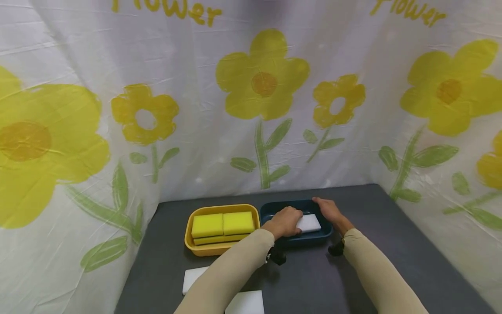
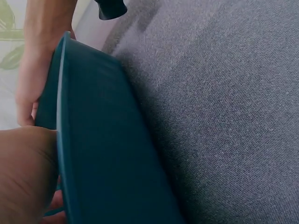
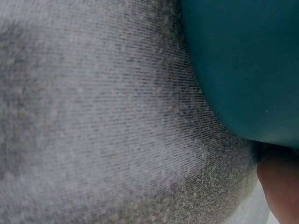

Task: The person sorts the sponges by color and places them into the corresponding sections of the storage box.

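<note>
A dark blue plastic basin (image 1: 310, 240) stands on the table, with a white sponge block (image 1: 310, 223) lying in it. My left hand (image 1: 285, 221) reaches over the near left rim, thumb and fingers about the left end of this block. In the left wrist view, the basin wall (image 2: 103, 135) hides most of the left fingers. At the right end, my right hand (image 1: 330, 213) holds the basin by its far right corner. One right-hand digit (image 3: 282, 182) shows close against the outside of the basin in the right wrist view.
Left of the blue basin stands a yellow basin (image 1: 213, 250) with several yellow sponges (image 1: 208, 225) stacked inside. Two more white blocks, a left one (image 1: 193, 277) and a nearer one (image 1: 247, 303), lie by the left sleeve. A flower-print curtain (image 1: 196, 131) encloses the dark grey table (image 1: 306, 279).
</note>
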{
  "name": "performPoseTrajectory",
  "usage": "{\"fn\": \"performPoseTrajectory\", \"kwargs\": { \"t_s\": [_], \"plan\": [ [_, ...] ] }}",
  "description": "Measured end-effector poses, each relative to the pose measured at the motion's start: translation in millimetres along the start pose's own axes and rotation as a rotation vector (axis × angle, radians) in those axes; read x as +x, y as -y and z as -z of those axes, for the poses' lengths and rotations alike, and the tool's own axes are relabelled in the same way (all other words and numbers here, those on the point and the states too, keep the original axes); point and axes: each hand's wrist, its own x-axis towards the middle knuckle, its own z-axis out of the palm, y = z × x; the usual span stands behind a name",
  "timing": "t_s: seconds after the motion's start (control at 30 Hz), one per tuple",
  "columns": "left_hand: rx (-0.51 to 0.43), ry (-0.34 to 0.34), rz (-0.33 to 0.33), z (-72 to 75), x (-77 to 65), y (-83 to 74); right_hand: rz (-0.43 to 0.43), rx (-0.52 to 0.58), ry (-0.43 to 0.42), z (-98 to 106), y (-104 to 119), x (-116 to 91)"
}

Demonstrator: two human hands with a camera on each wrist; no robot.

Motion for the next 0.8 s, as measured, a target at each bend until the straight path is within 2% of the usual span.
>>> {"fn": "performPoseTrajectory", "kwargs": {
  "t_s": [0.03, 0.07, 0.1, 0.23, 0.27, 0.37, 0.43, 0.47, 0.57, 0.67, 0.8],
  "plan": [
    [0.002, -0.016, -0.002, -5.8, 3.8, 1.9, 0.000, -0.006, -0.001, 0, 0, 0],
    [-0.007, -0.004, 0.001, -0.4, 0.7, -0.7, 0.000, -0.013, -0.004, 0, 0, 0],
    [-0.004, -0.004, 0.003, -2.1, 2.2, -0.4, -0.002, -0.019, -0.005, 0, 0, 1],
    [-0.018, -0.009, 0.004, -14.2, 11.7, 6.5, -0.010, -0.028, -0.003, 1, -1, 2],
    [-0.025, -0.003, 0.005, -19.4, 15.9, 9.5, -0.011, -0.027, -0.004, 1, -1, 3],
    [-0.034, -0.043, -0.012, -47.5, 30.3, 23.8, -0.001, -0.033, -0.004, -1, -2, 5],
    [-0.038, -0.066, -0.016, -61.7, 33.2, 30.3, 0.011, -0.043, 0.000, -2, -2, 6],
    [-0.039, -0.067, -0.012, -62.1, 31.2, 30.2, 0.012, -0.037, 0.000, -2, -2, 6],
    [-0.030, -0.056, 0.011, -40.1, 11.3, 19.9, 0.018, -0.025, 0.006, -1, -1, 5],
    [-0.027, -0.040, 0.025, -11.1, -8.4, 8.9, 0.008, -0.008, 0.003, 0, -1, 3],
    [-0.004, -0.050, 0.024, 0.6, -18.4, 6.5, -0.008, -0.012, -0.005, 1, 0, 2]
  ]
}}
